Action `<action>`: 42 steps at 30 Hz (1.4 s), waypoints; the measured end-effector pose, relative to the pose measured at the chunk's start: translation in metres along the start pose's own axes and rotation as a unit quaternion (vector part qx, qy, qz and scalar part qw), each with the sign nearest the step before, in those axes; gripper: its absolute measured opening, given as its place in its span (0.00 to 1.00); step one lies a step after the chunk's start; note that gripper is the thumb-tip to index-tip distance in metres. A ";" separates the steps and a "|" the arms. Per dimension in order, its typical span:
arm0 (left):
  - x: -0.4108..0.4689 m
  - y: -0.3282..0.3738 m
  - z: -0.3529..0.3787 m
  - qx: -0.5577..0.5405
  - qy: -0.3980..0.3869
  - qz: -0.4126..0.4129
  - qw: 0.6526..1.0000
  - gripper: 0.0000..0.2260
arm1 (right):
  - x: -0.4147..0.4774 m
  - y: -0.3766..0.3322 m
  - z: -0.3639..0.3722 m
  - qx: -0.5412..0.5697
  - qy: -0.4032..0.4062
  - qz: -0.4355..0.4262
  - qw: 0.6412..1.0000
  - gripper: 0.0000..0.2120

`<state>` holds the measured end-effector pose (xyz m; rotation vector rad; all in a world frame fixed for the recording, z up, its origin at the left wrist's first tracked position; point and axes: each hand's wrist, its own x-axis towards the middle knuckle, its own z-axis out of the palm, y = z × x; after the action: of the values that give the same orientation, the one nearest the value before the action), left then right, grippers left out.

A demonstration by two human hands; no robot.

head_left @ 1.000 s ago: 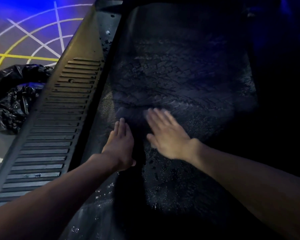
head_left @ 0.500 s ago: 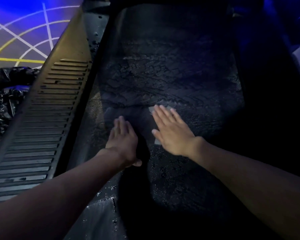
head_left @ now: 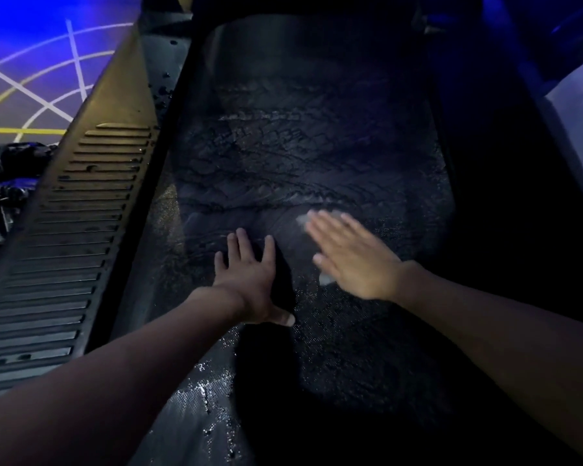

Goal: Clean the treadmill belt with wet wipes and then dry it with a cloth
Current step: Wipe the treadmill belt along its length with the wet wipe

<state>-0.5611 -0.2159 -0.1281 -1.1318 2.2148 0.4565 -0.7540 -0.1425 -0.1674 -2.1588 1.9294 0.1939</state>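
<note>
Far left, one black bag (head_left: pixel 0 196) on the lined floor (head_left: pixel 31 79) sits closer to the frame edge than half a second ago, as the view has swung a little. Next comes one ribbed side rail (head_left: pixel 81 213), speckled with dark drops. Then the single belt (head_left: pixel 300 146), streaked in the middle and glistening wet near the bottom.

Left hand (head_left: pixel 249 274) is planted flat on the belt, and here's the change: its fingers (head_left: pixel 241 243), held together a moment back, are now splayed wide, gripping nothing.

Just to its right, the right hand (head_left: pixel 354 260) has slid a touch further right across the belt. Its fingers (head_left: pixel 320 227) are straight and together, blurred, pressing one pale wipe (head_left: pixel 325 279) flat against the belt. The wipe peeks out past the fingertips and beside the thumb.

Tally: two hands, one wipe, one belt, one rail, one bag.
</note>
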 end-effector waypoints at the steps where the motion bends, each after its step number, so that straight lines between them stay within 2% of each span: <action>1: 0.000 0.004 0.001 0.006 -0.001 -0.008 1.000 0.65 | -0.001 0.000 -0.003 0.012 -0.001 0.043 0.999 0.29; 2: 0.000 0.008 0.001 0.010 0.001 -0.017 1.000 0.65 | -0.003 -0.003 0.000 0.020 0.000 0.046 0.999 0.30; 5: -0.001 0.016 0.000 0.025 0.015 -0.022 0.999 0.62 | -0.022 -0.015 0.016 0.000 0.013 -0.096 0.995 0.31; 6: -0.001 0.017 0.000 0.032 0.023 -0.002 0.999 0.61 | -0.025 -0.008 0.015 -0.003 0.012 -0.113 0.993 0.30; 7: -0.002 0.019 0.001 0.039 0.033 0.027 0.998 0.59 | -0.024 0.004 0.012 -0.003 0.000 -0.081 0.997 0.30; 9: -0.003 0.021 0.004 0.043 0.047 0.072 0.995 0.54 | -0.023 0.018 0.006 0.021 -0.013 0.043 0.999 0.31; 10: -0.004 0.021 0.006 0.041 0.049 0.081 0.995 0.52 | -0.024 0.017 0.007 0.025 -0.009 0.064 0.998 0.31; 14: -0.003 0.024 0.006 0.044 0.034 0.091 0.994 0.54 | -0.044 0.008 0.021 0.000 0.012 -0.086 0.996 0.32; 15: -0.003 0.025 0.004 0.041 0.023 0.089 0.995 0.55 | -0.045 0.017 0.018 0.006 0.009 -0.069 0.998 0.32; 17: -0.001 0.032 0.001 0.040 0.005 0.077 0.996 0.55 | -0.044 0.032 0.012 0.034 0.021 0.046 0.998 0.34; 18: -0.001 0.037 0.001 0.036 -0.002 0.064 0.997 0.55 | -0.045 0.032 0.014 0.040 0.037 0.075 0.996 0.35; 19: 0.000 0.041 0.001 0.035 -0.006 0.052 0.998 0.55 | -0.046 0.027 0.018 0.043 0.049 0.062 0.996 0.36; 22: 0.000 0.049 0.006 0.065 -0.003 0.033 0.997 0.59 | -0.062 0.024 0.026 0.008 0.019 -0.057 0.998 0.32; 23: -0.001 0.051 0.009 0.072 0.003 0.030 0.997 0.60 | -0.064 0.036 0.023 0.013 0.015 -0.037 0.999 0.31; 26: -0.003 0.056 0.010 0.067 0.015 0.014 0.998 0.58 | -0.059 0.062 0.017 0.046 0.026 0.137 0.989 0.35; 27: -0.004 0.059 0.010 0.070 0.019 0.016 0.997 0.57 | -0.060 0.060 0.020 0.049 0.020 0.136 0.989 0.36; 30: -0.006 0.067 0.010 0.090 0.049 0.066 0.993 0.53 | -0.075 0.053 0.032 0.022 0.039 0.033 0.998 0.36; 31: -0.006 0.069 0.011 0.087 0.058 0.079 0.991 0.52 | -0.077 0.059 0.031 0.028 0.046 0.039 0.998 0.37; 33: -0.007 0.071 0.012 0.077 0.068 0.093 0.990 0.50 | -0.073 0.069 0.025 0.077 0.062 0.151 0.983 0.40; 34: -0.008 0.072 0.012 0.075 0.065 0.096 0.990 0.49 | -0.071 0.066 0.025 0.080 0.045 0.195 0.976 0.39; 35: -0.008 0.074 0.012 0.078 0.060 0.097 0.990 0.49 | -0.071 0.059 0.027 0.077 0.042 0.199 0.976 0.38; 38: -0.009 0.078 0.009 0.090 0.037 0.095 0.991 0.49 | -0.084 0.050 0.038 0.044 0.070 0.131 0.988 0.36; 39: -0.009 0.080 0.009 0.092 0.033 0.093 0.991 0.49 | -0.085 0.059 0.038 0.048 0.070 0.156 0.984 0.35; 42: -0.011 0.082 0.008 0.098 0.027 0.088 0.991 0.48 | -0.079 0.066 0.036 0.110 0.069 0.326 0.936 0.34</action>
<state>-0.6202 -0.1580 -0.1245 -0.8584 2.3591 0.2744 -0.8272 -0.0635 -0.1873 -1.3630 2.5460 -0.0659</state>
